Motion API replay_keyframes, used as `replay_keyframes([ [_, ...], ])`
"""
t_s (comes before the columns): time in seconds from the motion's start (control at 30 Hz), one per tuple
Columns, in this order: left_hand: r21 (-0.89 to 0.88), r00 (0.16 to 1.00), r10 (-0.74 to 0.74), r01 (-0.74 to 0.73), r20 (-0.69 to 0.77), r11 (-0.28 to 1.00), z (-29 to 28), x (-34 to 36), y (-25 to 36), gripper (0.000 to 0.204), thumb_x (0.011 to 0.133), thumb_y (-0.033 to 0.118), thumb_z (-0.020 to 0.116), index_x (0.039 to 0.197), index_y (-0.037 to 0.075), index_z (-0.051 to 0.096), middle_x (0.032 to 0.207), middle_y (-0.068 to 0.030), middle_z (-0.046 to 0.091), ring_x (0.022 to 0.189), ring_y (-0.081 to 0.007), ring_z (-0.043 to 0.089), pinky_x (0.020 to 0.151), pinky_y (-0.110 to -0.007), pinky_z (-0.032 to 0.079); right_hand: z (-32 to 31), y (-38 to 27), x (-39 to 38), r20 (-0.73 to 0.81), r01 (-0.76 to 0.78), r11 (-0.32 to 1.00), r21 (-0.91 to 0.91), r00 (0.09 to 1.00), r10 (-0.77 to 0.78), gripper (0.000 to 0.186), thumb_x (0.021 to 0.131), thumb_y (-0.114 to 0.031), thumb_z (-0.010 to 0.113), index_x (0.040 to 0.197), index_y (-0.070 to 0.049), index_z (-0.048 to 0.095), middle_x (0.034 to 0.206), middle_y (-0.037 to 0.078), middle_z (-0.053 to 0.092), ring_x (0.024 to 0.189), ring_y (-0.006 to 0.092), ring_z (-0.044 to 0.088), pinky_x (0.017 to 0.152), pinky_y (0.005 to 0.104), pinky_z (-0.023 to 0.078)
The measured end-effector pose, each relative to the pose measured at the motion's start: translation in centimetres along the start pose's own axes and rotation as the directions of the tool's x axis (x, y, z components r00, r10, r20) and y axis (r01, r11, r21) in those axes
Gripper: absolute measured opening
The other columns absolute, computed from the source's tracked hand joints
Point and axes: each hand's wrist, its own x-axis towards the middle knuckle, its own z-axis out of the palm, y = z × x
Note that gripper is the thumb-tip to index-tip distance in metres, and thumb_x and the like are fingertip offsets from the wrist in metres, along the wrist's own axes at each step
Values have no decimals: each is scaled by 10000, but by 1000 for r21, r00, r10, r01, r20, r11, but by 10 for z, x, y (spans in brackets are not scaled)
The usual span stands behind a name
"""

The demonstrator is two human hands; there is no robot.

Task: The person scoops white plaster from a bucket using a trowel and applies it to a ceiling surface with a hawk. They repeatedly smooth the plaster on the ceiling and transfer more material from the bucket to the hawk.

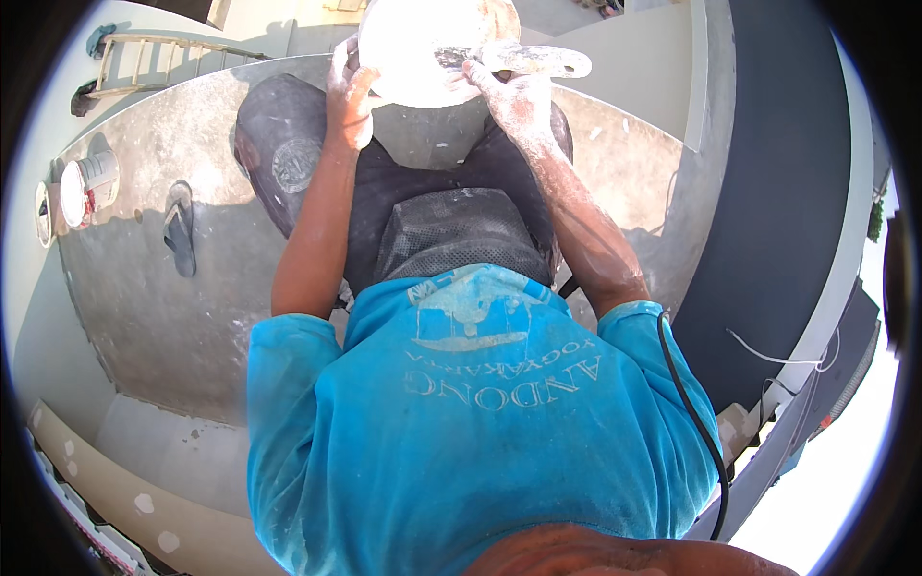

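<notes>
A round white container, its surface bright and washed out, is at the top centre between my knees. My left hand grips its left rim, fingers curled round the edge. My right hand, dusted white, is closed on a putty knife with a pale, caked handle, its thumb pressed near the dark, smeared blade at the container’s right side. The fingers beneath the knife are partly hidden, so I cannot tell whether they also touch the container.
A wooden ladder lies at the upper left. White buckets and a grey flip-flop are on the dusty concrete floor to my left. To my right are a dark curved surface, loose cables and an outer edge with bright space beyond.
</notes>
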Motion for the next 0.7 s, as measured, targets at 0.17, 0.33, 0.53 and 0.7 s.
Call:
replay_keyframes([
  [0.17, -4, 999, 41, -41, 5, 999, 10, -1, 5, 492, 874, 181, 556, 1312, 27, 391, 1137, -97, 556, 900, -149, 589, 650, -254, 524, -7, -1, 2, -132, 66, 990, -125, 988, -83, 272, 818, -240, 735, 958, -11, 690, 915, 120, 700, 874, 208, 648, 799, 333, 496],
  [0.33, 26, 997, 70, -70, 28, 997, 3, 3, -2, 599, 852, 222, 614, 1335, 2, 336, 1250, -154, 534, 1033, -227, 592, 718, -372, 585, -2, -21, -12, -38, -46, 964, -261, 999, 37, 332, 832, -309, 712, 1019, -38, 678, 1030, 100, 683, 987, 228, 630, 872, 341, 474],
  [0.53, -7, 996, 88, -88, 20, 996, -1, 3, -7, 599, 856, 214, 613, 1338, 8, 322, 1260, -150, 529, 1018, -204, 594, 666, -321, 578, -3, -16, -10, -25, -26, 1000, -16, 999, 25, 285, 844, -245, 709, 1033, -41, 649, 963, 79, 684, 943, 198, 638, 835, 324, 487],
  [0.7, -27, 993, 114, -114, 12, 993, 2, 2, -7, 569, 869, 198, 600, 1334, 11, 331, 1235, -133, 536, 983, -175, 603, 662, -289, 571, -11, -24, -6, -107, -187, 976, -108, 979, 175, 302, 855, -269, 695, 1044, -40, 642, 958, 86, 690, 930, 199, 647, 824, 329, 490],
])
